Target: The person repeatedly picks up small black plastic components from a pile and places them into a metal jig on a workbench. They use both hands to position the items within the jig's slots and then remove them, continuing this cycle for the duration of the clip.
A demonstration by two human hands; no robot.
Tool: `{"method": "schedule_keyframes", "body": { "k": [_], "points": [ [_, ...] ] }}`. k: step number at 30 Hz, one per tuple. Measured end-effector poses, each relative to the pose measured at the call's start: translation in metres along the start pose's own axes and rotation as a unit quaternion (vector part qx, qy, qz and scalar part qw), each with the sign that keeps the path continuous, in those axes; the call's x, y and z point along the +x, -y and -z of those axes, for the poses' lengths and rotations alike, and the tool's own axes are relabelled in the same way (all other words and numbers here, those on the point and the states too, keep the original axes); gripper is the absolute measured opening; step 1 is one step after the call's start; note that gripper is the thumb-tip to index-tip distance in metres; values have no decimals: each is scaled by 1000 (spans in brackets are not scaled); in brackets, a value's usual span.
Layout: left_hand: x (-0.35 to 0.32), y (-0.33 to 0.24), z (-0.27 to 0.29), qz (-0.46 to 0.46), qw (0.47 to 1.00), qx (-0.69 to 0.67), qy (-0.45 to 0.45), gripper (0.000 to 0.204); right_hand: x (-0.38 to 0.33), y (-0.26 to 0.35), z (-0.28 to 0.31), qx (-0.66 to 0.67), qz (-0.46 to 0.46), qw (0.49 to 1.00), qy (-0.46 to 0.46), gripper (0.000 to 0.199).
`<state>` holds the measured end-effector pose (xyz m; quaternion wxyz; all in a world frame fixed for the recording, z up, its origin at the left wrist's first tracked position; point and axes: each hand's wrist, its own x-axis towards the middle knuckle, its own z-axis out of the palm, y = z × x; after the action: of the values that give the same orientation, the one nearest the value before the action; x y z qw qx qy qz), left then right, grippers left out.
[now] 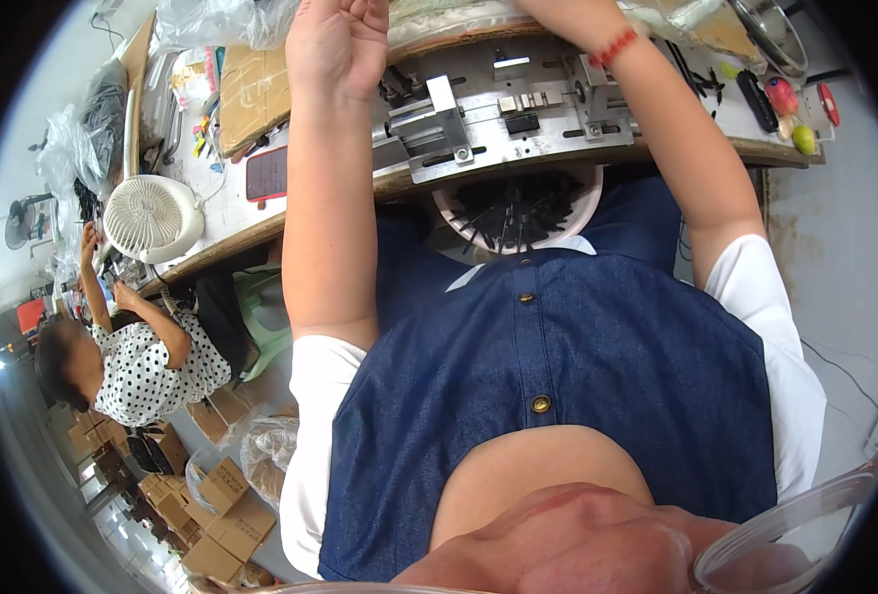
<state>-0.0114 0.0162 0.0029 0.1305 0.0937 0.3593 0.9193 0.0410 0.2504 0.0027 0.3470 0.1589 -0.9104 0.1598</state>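
My left hand (338, 49) is raised at the upper edge, over the far side of the workbench, palm turned up. Its fingers curl in, partly cut off by the frame, so what they hold, if anything, is hidden. My right hand (569, 22) reaches to the far side too; its fingers lie beyond the upper edge. A red bead bracelet (613, 48) circles that wrist. Between my forearms sits a metal jig (528, 124) with clamp blocks, slots and a small black block (523, 124). Under the bench edge, a pale round tub (587, 203) holds many thin black pieces.
Left of my left arm are a red-edged phone (266, 173), cardboard (254, 97) and a white fan (152, 218). At right lie a black handle-like object (756, 99) and a yellow-green fruit (804, 140). A co-worker in a dotted shirt (166, 371) sits at left, near stacked boxes (226, 525).
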Motion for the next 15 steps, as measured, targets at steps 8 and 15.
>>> {"method": "schedule_keyframes", "body": {
  "k": [8, 15],
  "points": [
    [-119, 55, -20, -100, 904, 409, 79, 23, 24, -31, -5, 244, -148, 957, 47, 26],
    [-141, 111, 6, -238, 713, 646, 135, 28, 6, -38, 36, 708, -293, 642, -24, 16]
  ]
}}
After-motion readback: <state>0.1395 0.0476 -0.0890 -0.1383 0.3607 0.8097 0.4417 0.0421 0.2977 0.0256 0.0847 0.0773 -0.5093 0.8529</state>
